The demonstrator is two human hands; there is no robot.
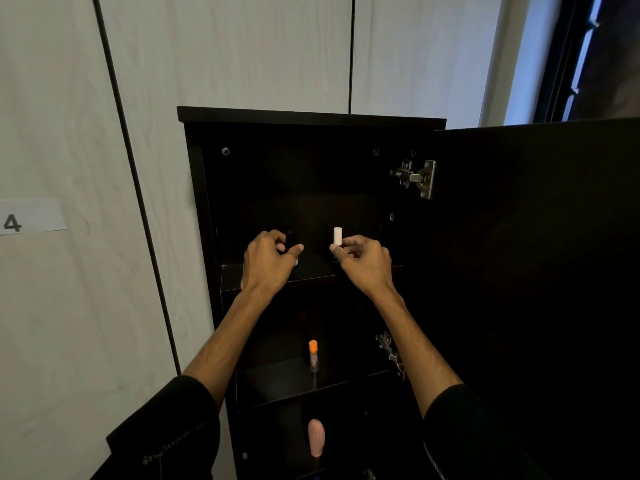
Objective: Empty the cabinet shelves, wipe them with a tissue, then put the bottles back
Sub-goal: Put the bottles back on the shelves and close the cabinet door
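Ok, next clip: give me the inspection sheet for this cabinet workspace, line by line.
Surface: dark top shelf, both hands over it.
Job's things: white-capped bottle; dark bottle; orange-capped bottle on the middle shelf; pink bottle on the lower shelf.
Clutter: nothing seen.
Hands: left hand curled round the dark bottle; right hand pinches the white-capped bottle.
Cables: nothing seen.
Surroundings: cabinet door open at right; label "4" on the wall.

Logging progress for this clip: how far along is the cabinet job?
Early, by the look of it. Done: the dark cabinet door is open. In hand: on the top shelf, the left hand grips a dark bottle and the right hand holds a white-capped bottle. Left: the orange-capped bottle and pink rounded bottle sit on lower shelves; no tissue in view.
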